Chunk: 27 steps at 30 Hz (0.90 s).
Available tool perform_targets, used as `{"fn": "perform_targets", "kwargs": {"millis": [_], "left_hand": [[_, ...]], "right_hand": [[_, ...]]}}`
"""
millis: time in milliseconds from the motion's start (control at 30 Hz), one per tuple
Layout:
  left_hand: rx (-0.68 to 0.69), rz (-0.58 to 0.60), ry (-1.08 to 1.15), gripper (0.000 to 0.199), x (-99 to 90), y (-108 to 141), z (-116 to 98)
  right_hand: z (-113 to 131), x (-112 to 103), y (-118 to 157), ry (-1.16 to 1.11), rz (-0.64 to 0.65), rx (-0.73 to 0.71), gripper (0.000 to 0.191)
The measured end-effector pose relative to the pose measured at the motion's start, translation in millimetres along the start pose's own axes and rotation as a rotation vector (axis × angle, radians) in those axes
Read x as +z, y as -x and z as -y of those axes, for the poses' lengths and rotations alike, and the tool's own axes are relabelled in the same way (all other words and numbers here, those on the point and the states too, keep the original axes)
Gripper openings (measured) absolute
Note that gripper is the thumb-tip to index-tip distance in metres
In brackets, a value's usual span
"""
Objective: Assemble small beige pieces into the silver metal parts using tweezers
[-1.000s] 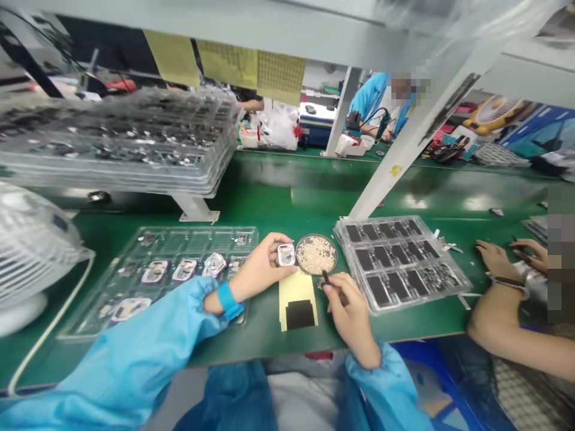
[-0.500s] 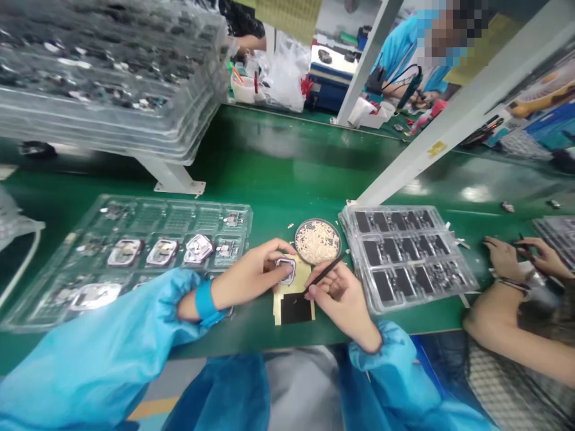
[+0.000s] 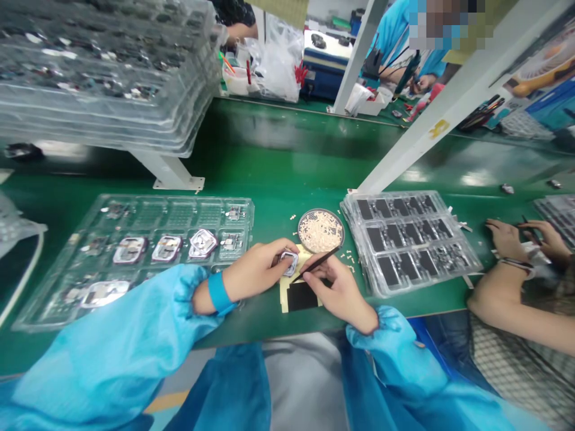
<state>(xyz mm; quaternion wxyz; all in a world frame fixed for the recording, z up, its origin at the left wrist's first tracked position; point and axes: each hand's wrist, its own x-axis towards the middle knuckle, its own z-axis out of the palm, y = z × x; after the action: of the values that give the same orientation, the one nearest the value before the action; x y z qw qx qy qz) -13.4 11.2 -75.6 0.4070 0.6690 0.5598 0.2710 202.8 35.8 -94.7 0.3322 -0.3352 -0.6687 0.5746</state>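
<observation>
Between thumb and fingers, my left hand [image 3: 258,269] grips a small square watch case [image 3: 290,263] with a pale rim. My right hand [image 3: 336,287] pinches dark tweezers [image 3: 321,258], their tip pointing down and left, close to the case's lower edge; whether they touch cannot be made out. Beneath both hands lies a yellow paper pad [image 3: 284,299] with a black rectangular sheet [image 3: 302,296] on its near part. Just beyond them is a round dish [image 3: 320,230] full of small cream-coloured pieces, some scattered on the green table around it.
A clear tray [image 3: 148,218] with watch cases and small parts lies at left. Stacked trays [image 3: 411,242] of dark screens stand right. A white post [image 3: 417,114] slants up behind them. Piled trays [image 3: 103,78] sit on a raised shelf. A co-worker's hands [image 3: 510,242] are far right.
The tweezers have moved from over the black sheet up to the watch case. My right hand has shifted slightly up and left. The whole view has tilted a little.
</observation>
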Motion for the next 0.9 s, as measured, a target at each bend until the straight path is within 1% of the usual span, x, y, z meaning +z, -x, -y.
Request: {"fn": "perform_targets", "kwargs": {"millis": [100,167,233,300,400,467,533,700,900], "left_hand": [[0.004,-0.009,0.031,0.019,1.4,-1,2],[0.000,-0.008,0.059,0.019,1.9,-2,3],[-0.016,0.000,0.112,0.019,2.2,-4,3],[-0.045,0.015,0.190,0.020,2.3,-4,2],[-0.098,0.032,0.293,0.021,2.2,-5,0],[-0.118,0.030,0.320,0.022,1.7,-4,0],[-0.121,0.030,0.329,0.022,1.1,-4,0],[-0.108,0.026,0.318,0.021,0.7,-5,3],[-0.106,0.024,0.304,0.020,1.7,-5,6]], "right_hand": [[3,-2,2,-0.077,-0.017,-0.036,0.015],[8,-4,2,-0.146,-0.074,-0.088,0.015],[12,-6,2,-0.164,-0.154,-0.169,0.016],[14,-8,2,-0.101,-0.218,-0.255,0.018],[12,-8,2,0.065,-0.260,-0.346,0.023],[9,-8,2,0.153,-0.260,-0.375,0.025],[7,-7,2,0.194,-0.238,-0.393,0.027],[6,-7,1,0.255,-0.206,-0.447,0.029],[8,-8,1,0.280,-0.203,-0.450,0.028]]}}
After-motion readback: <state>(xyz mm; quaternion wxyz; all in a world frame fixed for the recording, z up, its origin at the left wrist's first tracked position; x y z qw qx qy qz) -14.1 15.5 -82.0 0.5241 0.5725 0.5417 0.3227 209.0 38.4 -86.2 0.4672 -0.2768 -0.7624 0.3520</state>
